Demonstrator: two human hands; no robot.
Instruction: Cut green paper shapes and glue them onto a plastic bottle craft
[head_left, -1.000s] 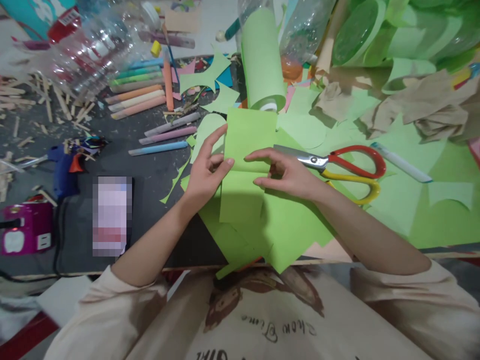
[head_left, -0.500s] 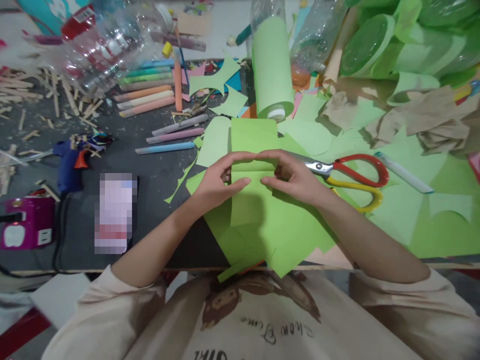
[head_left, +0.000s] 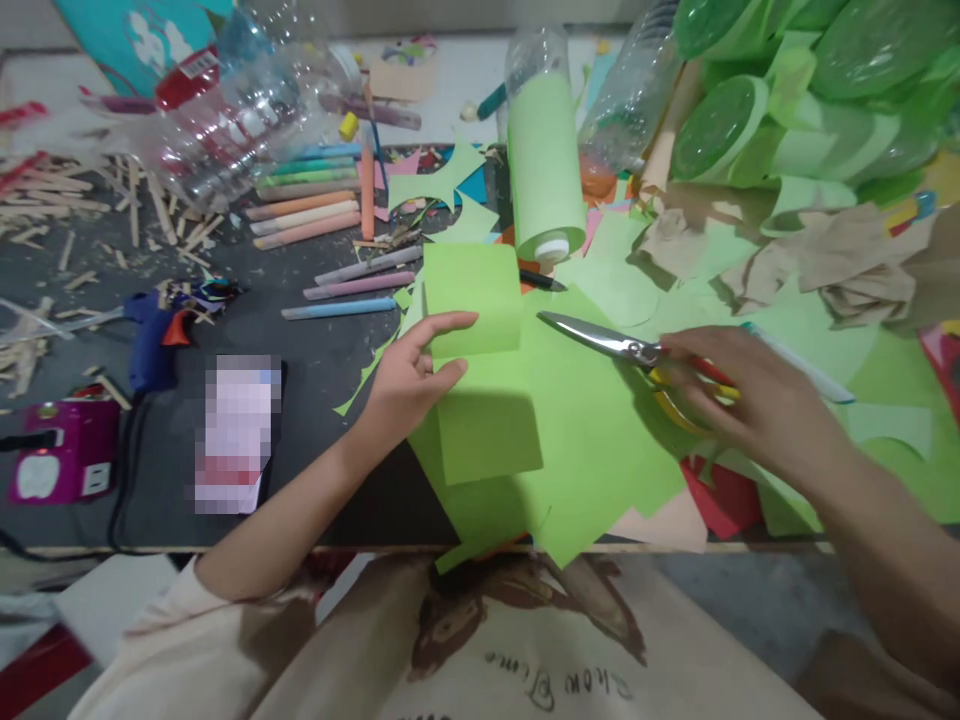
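My left hand (head_left: 409,375) holds the left edge of a bright green strip of paper (head_left: 487,430), index finger and thumb lying on either side of a crease across it. The strip's far part (head_left: 472,285) stands up a little from the sheets below. On the right, my right hand (head_left: 739,385) is closed over the red and yellow handles of a pair of scissors (head_left: 600,338). Their blades point left toward the strip and look closed. Beneath both lie larger green paper sheets (head_left: 600,430). A black pen (head_left: 541,281) pokes out behind the strip.
A bottle wrapped in pale green paper (head_left: 546,170) lies beyond the strip. Green-wrapped bottles (head_left: 787,130) and crumpled brown paper (head_left: 817,260) fill the right. To the left are a phone (head_left: 236,430), a blue glue gun (head_left: 150,340), colored sticks (head_left: 307,210) and wood scraps.
My right hand has left the paper and moved right onto the scissors' handles. The green strip has shifted left with my left hand, uncovering the pen and the scissors' blades.
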